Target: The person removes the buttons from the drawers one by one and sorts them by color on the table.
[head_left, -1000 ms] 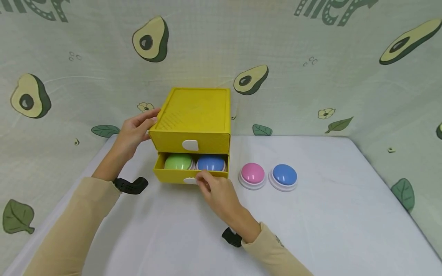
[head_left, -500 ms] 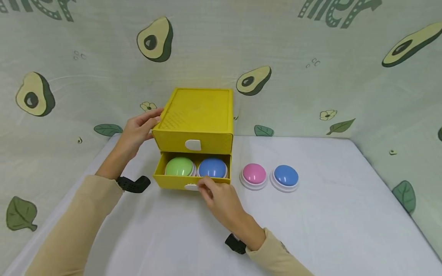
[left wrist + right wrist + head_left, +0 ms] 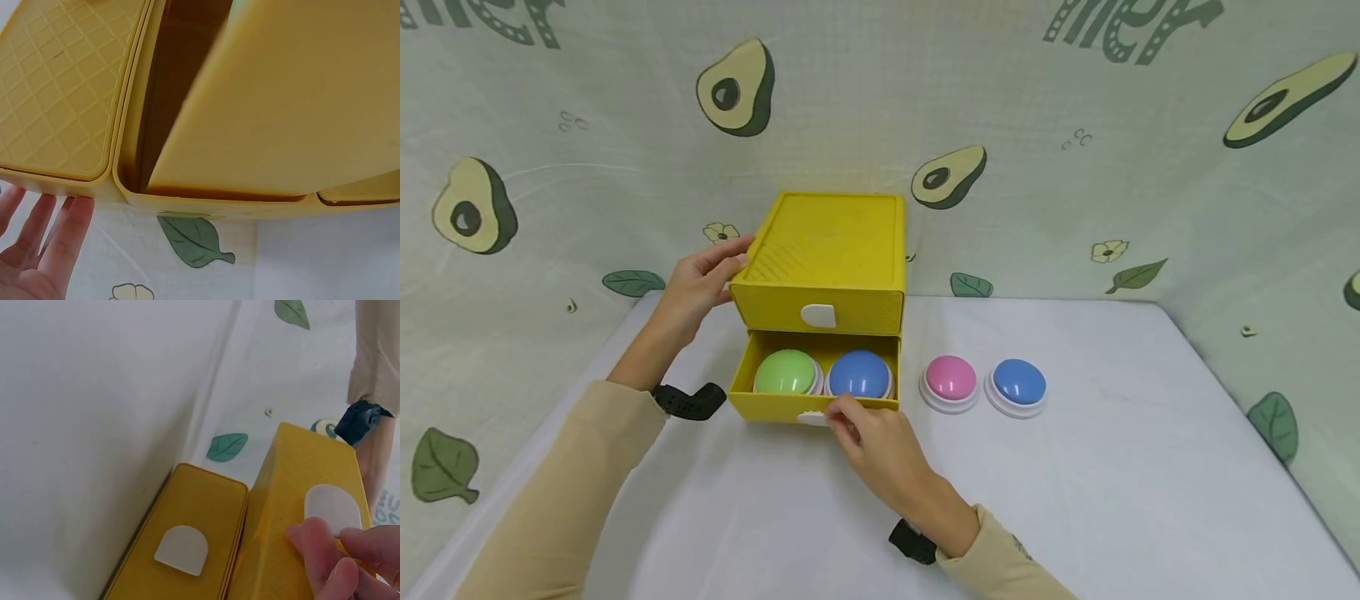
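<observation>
A yellow two-drawer box (image 3: 831,242) stands on the white-covered table. Its lower drawer (image 3: 767,407) is pulled out, while the upper drawer (image 3: 767,308) sits closed. My right hand (image 3: 883,446) pinches the white pull tab (image 3: 331,503) on the lower drawer's front. Inside that drawer, a green dome-topped push button (image 3: 785,371) lies beside a blue one (image 3: 858,373); the drawer front hides their lower parts. With fingers extended, my left hand (image 3: 692,287) rests along the box's left side, and its fingers (image 3: 65,234) meet the box edge in the left wrist view.
Right of the box, a pink push button (image 3: 950,379) and another blue push button (image 3: 1019,382) sit side by side on the table (image 3: 1135,450). An avocado-print cloth (image 3: 850,100) hangs behind the table and along its sides.
The lower drawer has come further out toward me, with the right hand moving along on its tab. More of the green and blue buttons shows. The left hand stays at the box's side.
</observation>
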Demonstrator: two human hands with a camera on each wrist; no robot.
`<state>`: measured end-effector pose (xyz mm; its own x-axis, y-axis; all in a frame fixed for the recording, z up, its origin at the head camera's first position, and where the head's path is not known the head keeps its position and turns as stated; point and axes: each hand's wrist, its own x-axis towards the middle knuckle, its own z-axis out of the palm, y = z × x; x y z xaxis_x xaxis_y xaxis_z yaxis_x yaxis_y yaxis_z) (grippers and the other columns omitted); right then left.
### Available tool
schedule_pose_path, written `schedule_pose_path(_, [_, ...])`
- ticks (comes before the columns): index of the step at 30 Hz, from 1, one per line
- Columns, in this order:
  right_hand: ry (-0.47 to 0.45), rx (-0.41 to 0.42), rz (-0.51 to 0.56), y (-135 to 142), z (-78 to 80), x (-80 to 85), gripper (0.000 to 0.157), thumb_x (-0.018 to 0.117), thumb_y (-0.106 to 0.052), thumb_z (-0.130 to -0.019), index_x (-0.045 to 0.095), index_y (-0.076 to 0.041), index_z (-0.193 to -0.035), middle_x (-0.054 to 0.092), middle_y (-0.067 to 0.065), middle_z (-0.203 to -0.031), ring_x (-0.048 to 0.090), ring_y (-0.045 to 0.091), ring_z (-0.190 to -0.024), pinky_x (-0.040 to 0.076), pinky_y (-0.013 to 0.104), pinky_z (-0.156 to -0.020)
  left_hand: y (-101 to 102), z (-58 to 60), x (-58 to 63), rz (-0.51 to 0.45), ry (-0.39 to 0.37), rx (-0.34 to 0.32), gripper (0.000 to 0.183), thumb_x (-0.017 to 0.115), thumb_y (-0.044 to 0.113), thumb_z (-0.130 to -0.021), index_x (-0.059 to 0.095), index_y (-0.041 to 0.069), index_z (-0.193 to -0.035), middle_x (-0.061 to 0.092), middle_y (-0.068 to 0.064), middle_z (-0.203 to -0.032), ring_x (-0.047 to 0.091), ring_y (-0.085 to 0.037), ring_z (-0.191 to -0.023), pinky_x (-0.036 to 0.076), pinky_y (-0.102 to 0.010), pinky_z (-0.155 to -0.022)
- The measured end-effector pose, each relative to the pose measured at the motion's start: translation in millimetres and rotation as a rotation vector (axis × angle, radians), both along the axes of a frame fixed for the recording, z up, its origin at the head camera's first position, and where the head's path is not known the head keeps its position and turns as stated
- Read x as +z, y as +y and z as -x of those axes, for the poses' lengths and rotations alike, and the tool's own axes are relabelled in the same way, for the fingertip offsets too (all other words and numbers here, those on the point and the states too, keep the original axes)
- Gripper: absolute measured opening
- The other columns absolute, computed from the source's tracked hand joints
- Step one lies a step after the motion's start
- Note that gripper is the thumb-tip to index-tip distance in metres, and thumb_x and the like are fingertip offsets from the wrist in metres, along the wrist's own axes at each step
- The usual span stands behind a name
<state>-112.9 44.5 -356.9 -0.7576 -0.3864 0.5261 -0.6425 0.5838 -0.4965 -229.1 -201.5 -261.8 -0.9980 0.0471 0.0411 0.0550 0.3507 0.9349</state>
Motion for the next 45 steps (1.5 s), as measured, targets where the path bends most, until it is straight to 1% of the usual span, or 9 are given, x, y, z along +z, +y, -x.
schedule_pose_path(8, [0.009, 0.010, -0.004, -1.0, -2.3, 0.0, 0.008, 0.066, -0.010, -0.085, 0.062, -0.013, -0.091, 0.060, -0.005, -0.061, 0.039, 0.000, -0.049, 0.033, 0.008, -0.046, -2.1, -1.3, 0.4, -0.009, -0.003, -0.007, 0.054, 0.046, 0.046, -0.094, 0.037, 0.024, -0.144, 0.032, 0.000, -0.151, 0.048, -0.016, -0.122, 0.041, -0.043, -0.104])
schedule_pose_path(15, [0.007, 0.009, 0.004, -1.0, -2.8, -0.1, 0.009, 0.067, -0.009, -0.084, 0.062, -0.013, -0.090, 0.061, -0.005, -0.063, 0.040, 0.000, -0.050, 0.034, 0.008, -0.046, -1.9, 0.2, 0.2, -0.012, -0.007, -0.015, 0.054, 0.047, 0.045, -0.095, 0.037, 0.025, -0.144, 0.031, 0.000, -0.151, 0.045, -0.020, -0.126, 0.040, -0.045, -0.105])
schedule_pose_path(22, [0.012, 0.005, -0.002, -1.5, -3.7, -0.7, 0.009, 0.067, -0.009, -0.084, 0.062, -0.014, -0.089, 0.060, -0.006, -0.062, 0.040, 0.000, -0.050, 0.033, 0.008, -0.047, -4.3, -0.5, -1.0, -0.001, -0.008, -0.030, 0.053, 0.046, 0.044, -0.095, 0.036, 0.024, -0.144, 0.031, 0.000, -0.151, 0.045, -0.021, -0.126, 0.040, -0.045, -0.104])
schedule_pose_path(28, [0.019, 0.014, 0.006, -1.7, -3.5, -0.4, 0.010, 0.067, -0.008, -0.084, 0.061, -0.013, -0.089, 0.063, -0.004, -0.064, 0.043, 0.001, -0.051, 0.036, 0.007, -0.048, -4.0, 0.3, 0.3, -0.002, 0.002, -0.035, 0.054, 0.046, 0.044, -0.095, 0.037, 0.024, -0.144, 0.032, -0.001, -0.151, 0.044, -0.021, -0.127, 0.040, -0.045, -0.104])
schedule_pose_path(37, [0.024, 0.017, -0.015, -1.7, -6.2, 2.2, 0.009, 0.067, -0.008, -0.084, 0.061, -0.013, -0.088, 0.056, -0.006, -0.058, 0.037, -0.001, -0.048, 0.030, 0.007, -0.044, -3.9, 0.7, 1.4, -0.017, -0.005, -0.032, 0.053, 0.047, 0.043, -0.095, 0.037, 0.024, -0.144, 0.032, 0.000, -0.151, 0.045, -0.020, -0.126, 0.041, -0.044, -0.104])
schedule_pose_path(45, [0.025, 0.024, -0.051, -0.9, -9.5, 5.4, 0.006, 0.067, -0.009, -0.084, 0.062, -0.013, -0.087, 0.054, -0.008, -0.058, 0.039, 0.000, -0.050, 0.031, 0.007, -0.046, -3.6, 1.5, 0.8, -0.024, -0.003, -0.037, 0.053, 0.047, 0.043, -0.095, 0.038, 0.025, -0.143, 0.032, 0.000, -0.151, 0.045, -0.018, -0.126, 0.041, -0.044, -0.104])
